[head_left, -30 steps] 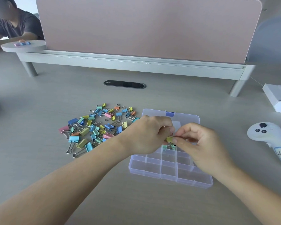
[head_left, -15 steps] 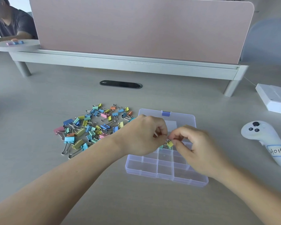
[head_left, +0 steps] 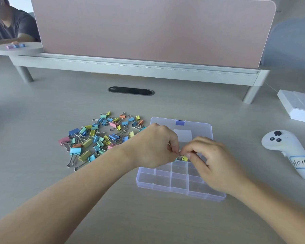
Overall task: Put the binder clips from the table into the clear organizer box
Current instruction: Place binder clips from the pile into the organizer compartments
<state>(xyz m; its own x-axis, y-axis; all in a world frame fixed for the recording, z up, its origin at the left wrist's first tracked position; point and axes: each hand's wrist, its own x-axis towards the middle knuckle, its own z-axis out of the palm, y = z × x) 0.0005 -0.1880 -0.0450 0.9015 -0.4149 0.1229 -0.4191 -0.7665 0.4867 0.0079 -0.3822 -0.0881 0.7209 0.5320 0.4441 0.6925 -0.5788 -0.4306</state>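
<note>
A pile of several coloured binder clips point(head_left: 102, 138) lies on the table left of the clear organizer box point(head_left: 180, 185), whose lid lies open behind it. Both hands meet over the middle of the box. My left hand point(head_left: 153, 147) and my right hand point(head_left: 211, 159) pinch a small yellow binder clip point(head_left: 183, 157) between their fingertips, just above a middle compartment. A hint of green shows beside the yellow clip, partly hidden by the fingers. The near compartments of the box look empty.
A white handheld controller point(head_left: 287, 152) with a label lies right of the box. A white flat box point(head_left: 299, 106) sits at the far right. A pink divider on a grey stand point(head_left: 139, 71) runs across the back. Another person sits at the far left.
Both hands with the yellow clip have stayed over the middle of the box, sinking slightly toward the compartments. The view has shifted a little; the clip pile has not moved.
</note>
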